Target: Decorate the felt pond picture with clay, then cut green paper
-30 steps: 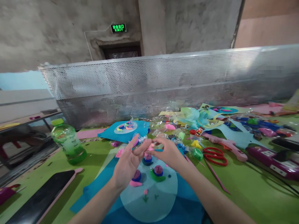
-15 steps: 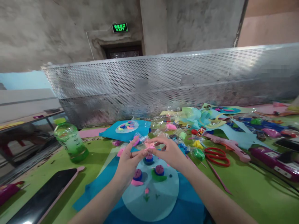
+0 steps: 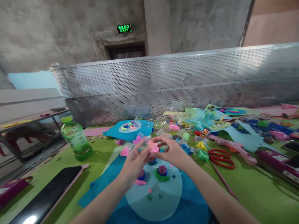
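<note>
A lump of pale pink modelling clay (image 3: 153, 146) sits between my two hands, above the picture. My right hand (image 3: 174, 152) pinches it from the right with thumb and fingers. The fingers of my left hand (image 3: 133, 160) are closed against its left side. Beneath lies a light blue paper circle (image 3: 154, 202) on a darker blue sheet (image 3: 191, 210). The circle carries a clay snail with a green body (image 3: 162, 173), another with a pink body (image 3: 140, 180), and a small pink flower (image 3: 149, 190). A further blue piece (image 3: 153, 161) is partly covered by my hands.
A green bottle (image 3: 76, 140) and a phone (image 3: 51, 194) stand and lie at left. Red-handled scissors (image 3: 221, 158), a pink glue gun (image 3: 235, 147), a pink stick (image 3: 224, 180) and bagged clay (image 3: 202, 155) are at right. Behind runs a perforated metal panel (image 3: 163, 81).
The pink clay is now more visible between my fingers, and my hands have shifted slightly over the picture. The whole view has moved slightly, with table items appearing further right.
</note>
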`<state>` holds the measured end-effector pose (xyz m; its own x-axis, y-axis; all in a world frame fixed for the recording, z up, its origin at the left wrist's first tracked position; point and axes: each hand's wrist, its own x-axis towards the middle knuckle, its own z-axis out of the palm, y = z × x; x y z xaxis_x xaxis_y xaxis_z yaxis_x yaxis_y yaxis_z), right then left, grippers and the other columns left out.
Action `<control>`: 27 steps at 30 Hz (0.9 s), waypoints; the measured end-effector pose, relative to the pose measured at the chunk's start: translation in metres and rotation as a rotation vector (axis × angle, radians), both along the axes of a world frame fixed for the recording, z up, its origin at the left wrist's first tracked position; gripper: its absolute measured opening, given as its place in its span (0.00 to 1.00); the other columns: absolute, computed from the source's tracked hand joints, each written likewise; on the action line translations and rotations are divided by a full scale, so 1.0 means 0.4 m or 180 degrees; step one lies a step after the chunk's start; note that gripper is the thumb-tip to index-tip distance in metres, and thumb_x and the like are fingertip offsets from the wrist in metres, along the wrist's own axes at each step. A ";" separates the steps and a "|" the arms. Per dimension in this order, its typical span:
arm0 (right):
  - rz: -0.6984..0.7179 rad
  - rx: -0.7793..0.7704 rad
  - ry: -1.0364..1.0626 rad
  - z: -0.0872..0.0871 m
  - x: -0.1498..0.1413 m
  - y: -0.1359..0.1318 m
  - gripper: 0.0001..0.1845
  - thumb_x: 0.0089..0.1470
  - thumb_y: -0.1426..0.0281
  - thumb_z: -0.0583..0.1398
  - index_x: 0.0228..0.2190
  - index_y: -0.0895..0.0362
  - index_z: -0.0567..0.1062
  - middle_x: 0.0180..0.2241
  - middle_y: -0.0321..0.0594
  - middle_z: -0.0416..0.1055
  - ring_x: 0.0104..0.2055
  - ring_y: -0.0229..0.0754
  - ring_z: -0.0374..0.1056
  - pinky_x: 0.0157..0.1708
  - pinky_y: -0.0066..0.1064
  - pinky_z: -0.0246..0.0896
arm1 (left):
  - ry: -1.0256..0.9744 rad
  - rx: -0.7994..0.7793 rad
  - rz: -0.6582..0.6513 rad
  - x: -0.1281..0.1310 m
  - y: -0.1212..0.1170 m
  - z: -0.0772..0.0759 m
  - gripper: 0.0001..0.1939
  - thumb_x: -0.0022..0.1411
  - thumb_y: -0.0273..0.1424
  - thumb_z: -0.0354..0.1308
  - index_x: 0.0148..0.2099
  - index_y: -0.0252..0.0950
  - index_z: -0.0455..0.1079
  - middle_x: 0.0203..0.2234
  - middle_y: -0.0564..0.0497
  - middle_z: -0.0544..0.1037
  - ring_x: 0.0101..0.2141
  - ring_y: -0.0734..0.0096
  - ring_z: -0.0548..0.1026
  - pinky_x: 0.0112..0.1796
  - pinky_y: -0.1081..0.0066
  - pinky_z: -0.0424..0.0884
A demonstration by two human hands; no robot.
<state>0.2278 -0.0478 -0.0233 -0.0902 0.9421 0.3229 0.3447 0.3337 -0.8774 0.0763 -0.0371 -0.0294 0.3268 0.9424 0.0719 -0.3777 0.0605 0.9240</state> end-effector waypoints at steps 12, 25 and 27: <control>0.0360 0.0419 -0.0034 0.017 -0.015 -0.020 0.15 0.42 0.75 0.63 0.31 0.41 0.77 0.41 0.32 0.72 0.44 0.45 0.68 0.42 0.41 0.65 | 0.0261 -0.0323 0.0137 -0.003 0.004 -0.001 0.46 0.41 0.27 0.68 0.60 0.30 0.49 0.19 0.50 0.77 0.26 0.68 0.74 0.34 0.70 0.67; -0.0252 0.0338 0.0232 0.020 0.041 0.000 0.34 0.41 0.64 0.64 0.51 0.45 0.63 0.50 0.39 0.66 0.46 0.46 0.65 0.36 0.38 0.67 | 0.0019 -0.0412 0.0489 -0.008 0.012 0.014 0.20 0.57 0.32 0.56 0.52 0.38 0.62 0.32 0.49 0.76 0.37 0.69 0.72 0.36 0.70 0.67; -0.0005 0.0279 0.0088 0.018 0.024 -0.003 0.31 0.40 0.65 0.65 0.49 0.47 0.67 0.49 0.39 0.67 0.46 0.45 0.65 0.37 0.37 0.66 | 0.0051 -0.0332 0.0413 -0.004 0.007 0.010 0.25 0.55 0.32 0.58 0.55 0.37 0.60 0.32 0.49 0.76 0.37 0.67 0.72 0.37 0.69 0.66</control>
<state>0.2375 -0.0491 -0.0160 -0.0788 0.9103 0.4065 0.3213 0.4092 -0.8540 0.0747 -0.0343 -0.0253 0.2022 0.9788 -0.0329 -0.3739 0.1082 0.9211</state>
